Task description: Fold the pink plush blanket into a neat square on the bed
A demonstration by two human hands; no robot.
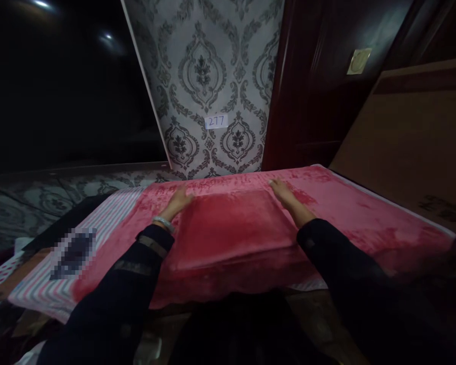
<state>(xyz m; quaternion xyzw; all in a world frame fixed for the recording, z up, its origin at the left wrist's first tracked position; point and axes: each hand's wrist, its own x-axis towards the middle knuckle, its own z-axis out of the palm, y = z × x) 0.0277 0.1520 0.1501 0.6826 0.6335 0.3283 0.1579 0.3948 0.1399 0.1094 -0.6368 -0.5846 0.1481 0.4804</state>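
Note:
A red plush cloth (231,223), folded into a rough rectangle, lies flat on a larger pink plush blanket (349,203). By its far left corner is my left hand (178,199), the thumb apart from the fingers and a bangle at the wrist. My right hand (283,192) rests at the far right corner, with its fingers loosely stretched toward the wall. Both hands seem to touch the plush fabric, and I see nothing held in either. Some fingertips are too small and dim to make out.
Under the blanket's left side shows a striped cloth (110,213), with a pixelated dark patch on it. A large screen (61,91) stands at the back left. On the right leans a cardboard box (410,132). Behind is patterned wallpaper with a paper label (216,121) reading 277.

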